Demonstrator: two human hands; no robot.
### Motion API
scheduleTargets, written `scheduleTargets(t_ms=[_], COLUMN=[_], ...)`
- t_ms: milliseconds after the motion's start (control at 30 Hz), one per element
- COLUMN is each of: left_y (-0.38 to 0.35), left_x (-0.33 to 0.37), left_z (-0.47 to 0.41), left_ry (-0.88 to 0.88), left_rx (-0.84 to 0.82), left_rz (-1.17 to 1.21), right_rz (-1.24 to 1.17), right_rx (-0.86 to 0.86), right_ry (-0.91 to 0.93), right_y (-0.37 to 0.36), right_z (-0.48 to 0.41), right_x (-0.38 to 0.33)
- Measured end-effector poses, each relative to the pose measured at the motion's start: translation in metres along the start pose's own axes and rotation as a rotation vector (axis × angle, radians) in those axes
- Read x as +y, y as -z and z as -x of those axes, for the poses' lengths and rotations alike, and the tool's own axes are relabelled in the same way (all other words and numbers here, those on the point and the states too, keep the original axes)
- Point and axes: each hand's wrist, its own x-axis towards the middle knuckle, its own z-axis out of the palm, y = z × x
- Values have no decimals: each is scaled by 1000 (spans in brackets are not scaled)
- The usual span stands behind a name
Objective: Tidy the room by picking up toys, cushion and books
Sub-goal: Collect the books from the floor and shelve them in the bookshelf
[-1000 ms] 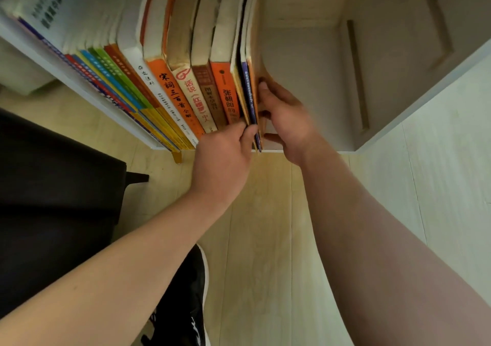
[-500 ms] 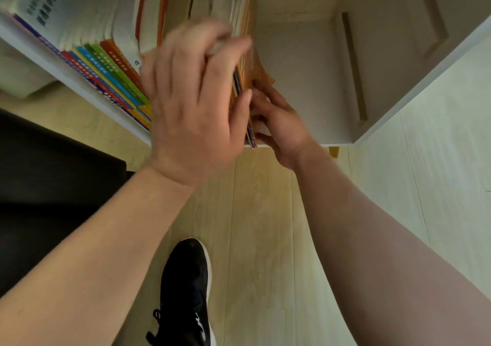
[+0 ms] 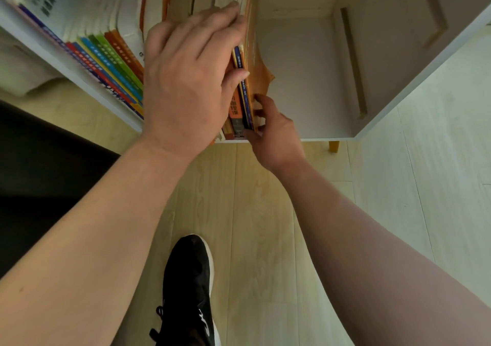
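Head camera, looking down: the left hand lies spread over the row of upright paperback books with coloured spines in the white wooden bookshelf. Its fingers are nearly straight and laid flat across the spines. The fingertips reach the top edges of the books at the right end of the row, and the thumb tip presses against the thin blue-spined book. This hand grips nothing; it only presses.

Just right of the blue spine stands the thin orange-brown softcover book, last in the row (its cover bows out to the right, away from its neighbours). The right hand is below and to the right of the left one, at the foot of this end book. Its thumb lies across the bottom of the spines and its curled fingers touch the orange-brown cover from the right, so the lower corner is pinched between them. The two hands are near each other but apart.

Under the arms lie the pale wooden plank floor, a black lace-up shoe with a white sole, and a black piece of furniture at the left.
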Motion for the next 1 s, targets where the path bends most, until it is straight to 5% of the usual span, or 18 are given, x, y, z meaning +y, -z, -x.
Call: scheduleTargets(t_ms=[300, 1000], left_y=[-4, 4], left_x=[2, 3], left_z=[0, -4], left_ry=[54, -12], left_rx=[2, -56], left_rz=[15, -85], right_rz=[262, 93], right_rx=[51, 159], right_ry=[83, 133], right_y=[3, 12], right_z=[8, 7], right_x=[-4, -6])
